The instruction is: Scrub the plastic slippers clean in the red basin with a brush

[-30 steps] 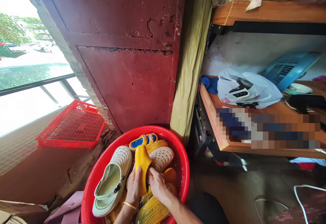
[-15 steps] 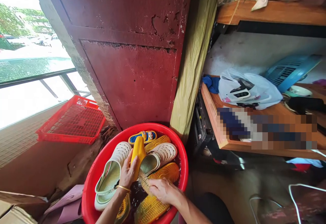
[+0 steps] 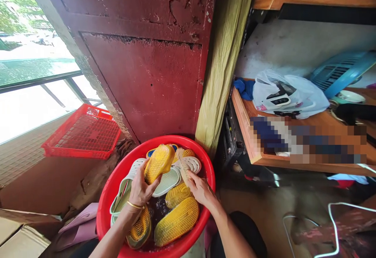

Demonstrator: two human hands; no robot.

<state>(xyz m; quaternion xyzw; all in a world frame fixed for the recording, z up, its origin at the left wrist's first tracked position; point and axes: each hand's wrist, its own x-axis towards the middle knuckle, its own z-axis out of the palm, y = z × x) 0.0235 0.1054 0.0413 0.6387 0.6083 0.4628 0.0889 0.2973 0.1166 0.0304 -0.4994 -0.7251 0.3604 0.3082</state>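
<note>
My left hand (image 3: pixel 141 187) is closed round a yellow slipper (image 3: pixel 160 162), whose zigzag-patterned sole faces me. In my right hand (image 3: pixel 200 189) is a pale scrubbing brush (image 3: pixel 183 164), its bristles raised just to the right of the slipper and apart from it. Both hands are over a round red basin (image 3: pixel 101 211) of dark water. Another yellow slipper (image 3: pixel 178 222) lies sole up below my right hand. White-and-green clogs (image 3: pixel 167 181) sit behind the held slipper and by my left wrist. A blue-and-yellow slipper at the far rim is mostly hidden.
Purple slippers (image 3: pixel 79 226) and a cardboard box (image 3: pixel 23 234) are left of the basin. A red plastic crate (image 3: pixel 85 132) is farther back by the window. Behind stands a dark red door (image 3: pixel 147 85); a wooden shelf (image 3: pixel 255 156) with a plastic bag (image 3: pixel 289 95) juts in at right.
My left hand has turned the yellow slipper so its sole now shows. My right hand has lifted the brush up and to the right, out of the low middle of the basin.
</note>
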